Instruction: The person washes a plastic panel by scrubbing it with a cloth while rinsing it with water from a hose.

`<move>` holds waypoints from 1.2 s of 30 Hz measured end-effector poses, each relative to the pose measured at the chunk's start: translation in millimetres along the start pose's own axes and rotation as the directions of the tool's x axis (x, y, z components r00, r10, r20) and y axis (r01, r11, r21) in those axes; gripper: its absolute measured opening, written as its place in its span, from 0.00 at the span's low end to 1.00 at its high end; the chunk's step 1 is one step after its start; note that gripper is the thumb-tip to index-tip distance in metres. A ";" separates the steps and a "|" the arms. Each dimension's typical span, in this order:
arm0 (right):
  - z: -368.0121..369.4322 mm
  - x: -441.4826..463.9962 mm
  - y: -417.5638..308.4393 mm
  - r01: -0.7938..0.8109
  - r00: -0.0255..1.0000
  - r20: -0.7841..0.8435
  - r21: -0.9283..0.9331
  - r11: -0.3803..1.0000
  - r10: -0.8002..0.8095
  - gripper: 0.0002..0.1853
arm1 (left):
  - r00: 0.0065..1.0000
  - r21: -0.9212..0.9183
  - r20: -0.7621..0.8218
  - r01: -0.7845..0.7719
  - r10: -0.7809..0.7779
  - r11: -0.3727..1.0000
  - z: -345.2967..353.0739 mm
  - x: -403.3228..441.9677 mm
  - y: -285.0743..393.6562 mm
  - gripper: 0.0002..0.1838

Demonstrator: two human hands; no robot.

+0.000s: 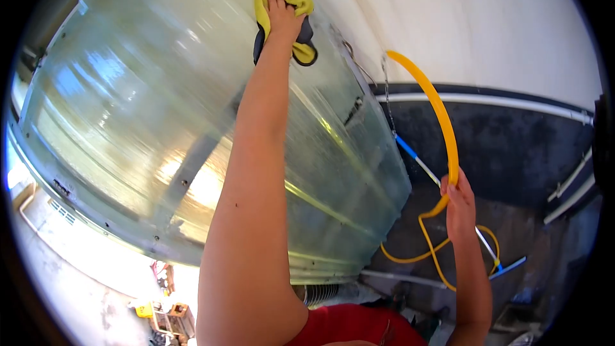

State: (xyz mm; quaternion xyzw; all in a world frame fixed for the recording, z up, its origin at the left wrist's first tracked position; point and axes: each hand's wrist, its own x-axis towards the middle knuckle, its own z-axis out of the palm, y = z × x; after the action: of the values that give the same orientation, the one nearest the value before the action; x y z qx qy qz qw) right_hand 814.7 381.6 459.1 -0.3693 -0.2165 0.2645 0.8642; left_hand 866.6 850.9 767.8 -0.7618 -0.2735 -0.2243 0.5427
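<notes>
My left hand (283,18) is spread over a yellow and dark grey cloth (300,0), pressing it against a large translucent greenish panel (160,90). On the right, my right hand (459,202) has its fingers wrapped round a yellow hose (442,115). From my grip the hose arches up and to the left, and a thin stream of water (387,86) falls from its end. The rest of the hose loops down towards the floor.
A blue and white pole with a blue head (509,268) leans behind the hose. White pipes (500,99) run along the dark lower wall (512,141). Crates (179,320) stand at the lower left, and a corrugated tube (319,293) lies below the panel.
</notes>
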 end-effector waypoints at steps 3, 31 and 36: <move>-1.6 -9.6 -3.8 -0.037 0.999 0.008 0.036 0.999 0.037 0.27 | 0.980 -0.129 0.080 -0.169 0.180 0.977 5.3 -57.6 45.3 0.30; 51.7 50.4 42.4 -0.103 0.978 0.188 0.078 0.992 0.087 0.24 | 0.956 0.037 -0.203 -0.209 0.212 0.977 14.4 -81.4 61.9 0.24; 47.8 56.8 55.4 -0.122 0.989 0.092 0.112 0.986 0.112 0.25 | 0.968 0.084 -0.183 -0.158 0.171 0.984 42.5 -54.7 86.2 0.26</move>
State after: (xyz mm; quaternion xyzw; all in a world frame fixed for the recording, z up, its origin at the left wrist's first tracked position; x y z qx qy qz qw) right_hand 814.5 474.3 457.8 -0.3181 -0.2154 0.3426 0.8573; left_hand 884.4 859.2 659.0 -0.7379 -0.1640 -0.2404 0.6090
